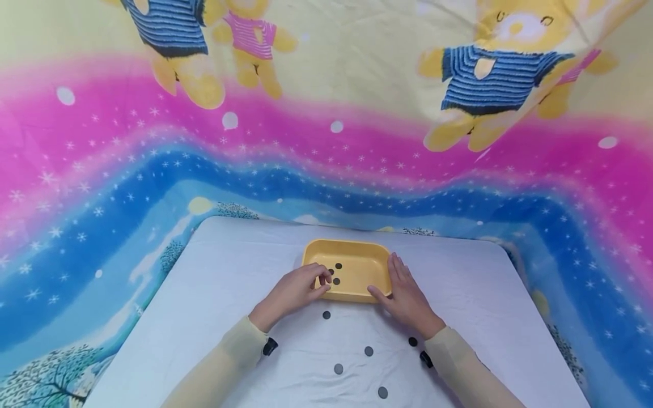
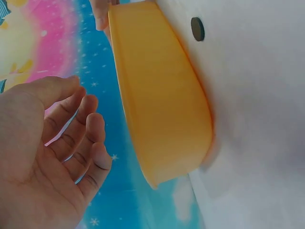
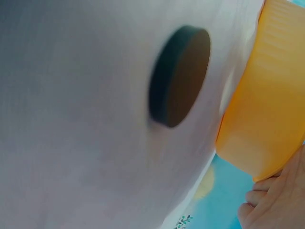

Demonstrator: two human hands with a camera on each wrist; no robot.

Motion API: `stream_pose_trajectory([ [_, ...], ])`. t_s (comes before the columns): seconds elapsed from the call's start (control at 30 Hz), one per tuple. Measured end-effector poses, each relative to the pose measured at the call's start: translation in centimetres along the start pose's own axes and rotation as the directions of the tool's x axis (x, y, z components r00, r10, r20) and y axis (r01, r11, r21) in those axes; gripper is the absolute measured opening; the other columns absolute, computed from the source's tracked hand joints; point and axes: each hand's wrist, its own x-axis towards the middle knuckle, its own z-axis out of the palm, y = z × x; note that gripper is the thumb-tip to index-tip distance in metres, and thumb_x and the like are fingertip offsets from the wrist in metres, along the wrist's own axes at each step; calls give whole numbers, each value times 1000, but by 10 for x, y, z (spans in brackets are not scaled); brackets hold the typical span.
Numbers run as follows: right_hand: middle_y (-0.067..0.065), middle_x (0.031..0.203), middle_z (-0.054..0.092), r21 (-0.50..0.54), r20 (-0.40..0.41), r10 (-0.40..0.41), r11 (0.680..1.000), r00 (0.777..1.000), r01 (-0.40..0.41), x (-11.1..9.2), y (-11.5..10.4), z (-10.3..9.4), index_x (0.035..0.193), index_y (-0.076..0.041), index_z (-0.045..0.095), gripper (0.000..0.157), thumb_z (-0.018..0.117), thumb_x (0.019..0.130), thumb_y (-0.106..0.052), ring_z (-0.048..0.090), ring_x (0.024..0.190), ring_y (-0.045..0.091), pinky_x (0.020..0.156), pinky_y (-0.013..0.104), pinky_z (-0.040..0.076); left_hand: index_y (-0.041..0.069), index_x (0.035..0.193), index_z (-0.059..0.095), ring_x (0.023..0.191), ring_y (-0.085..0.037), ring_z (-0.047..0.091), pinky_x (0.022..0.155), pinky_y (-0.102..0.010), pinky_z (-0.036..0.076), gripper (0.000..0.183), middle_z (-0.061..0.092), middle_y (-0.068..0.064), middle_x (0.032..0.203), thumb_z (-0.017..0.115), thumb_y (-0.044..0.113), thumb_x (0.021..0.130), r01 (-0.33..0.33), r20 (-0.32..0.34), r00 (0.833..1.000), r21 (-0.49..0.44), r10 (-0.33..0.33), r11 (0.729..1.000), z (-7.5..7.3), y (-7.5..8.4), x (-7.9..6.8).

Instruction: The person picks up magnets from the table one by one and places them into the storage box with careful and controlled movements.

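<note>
A yellow rectangular tray (image 1: 357, 245) stands on the white-covered table, with three dark round discs, including one disc (image 1: 339, 266), in its left part. Over its left front rim is my left hand (image 1: 301, 286), fingers loosely bent. In the left wrist view a gap shows between that hand (image 2: 57, 148) and the tray wall (image 2: 162, 95), and no disc is visible in its fingers. My right hand (image 1: 408, 294) holds the tray's right front corner, thumb over the near rim and fingers along the outer right side. A thick disc (image 3: 181, 76) lies near the right wrist.
Several discs lie on the white cloth (image 1: 255, 249) nearer to me: a dark disc (image 1: 326, 315) just before the tray, a grey disc (image 1: 369, 351), and a black disc (image 1: 412, 341) by the right wrist. A patterned curtain (image 1: 326, 141) hangs behind and beside the table.
</note>
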Motion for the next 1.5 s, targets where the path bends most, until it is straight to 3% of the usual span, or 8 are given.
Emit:
stream_pose_trajectory([
  [0.5, 21, 179, 5, 2, -8, -11, 1000, 1000, 11, -1, 0, 0, 170, 2, 4, 111, 48, 103, -75, 9, 165, 40, 133, 58, 15, 23, 107, 71, 88, -9, 62, 77, -26, 54, 10, 64, 15, 98, 78, 21, 101, -11, -12, 1000, -48, 10, 999, 11, -1, -30],
  [0.7, 22, 179, 5, 2, -9, -16, 1000, 1000, 16, 0, 0, -1, 170, 2, 4, 111, 50, 103, -74, 8, 165, 40, 132, 58, 15, 23, 108, 71, 90, -12, 64, 78, -25, 54, 9, 65, 14, 99, 77, 24, 102, 6, 19, 1000, -56, -5, 998, 17, -3, -36],
  [1.03, 22, 179, 5, -4, 2, -9, 1000, 1000, 9, 1, 0, 0, 170, 2, 4, 112, 51, 103, -74, 9, 165, 41, 133, 57, 15, 23, 114, 74, 81, -6, 58, 71, -23, 51, 16, 67, 13, 96, 80, 27, 100, 49, 65, 997, 21, -50, 999, 31, -6, -39],
  [1.5, 22, 179, 5, -1, 1, -8, 1000, 1000, 8, 1, 0, 0, 170, 3, 4, 112, 52, 103, -73, 8, 165, 40, 133, 57, 15, 18, 113, 78, 72, -2, 54, 63, -24, 48, 19, 64, 14, 84, 83, 25, 96, 14, 69, 997, 182, -27, 983, 44, -5, -35],
])
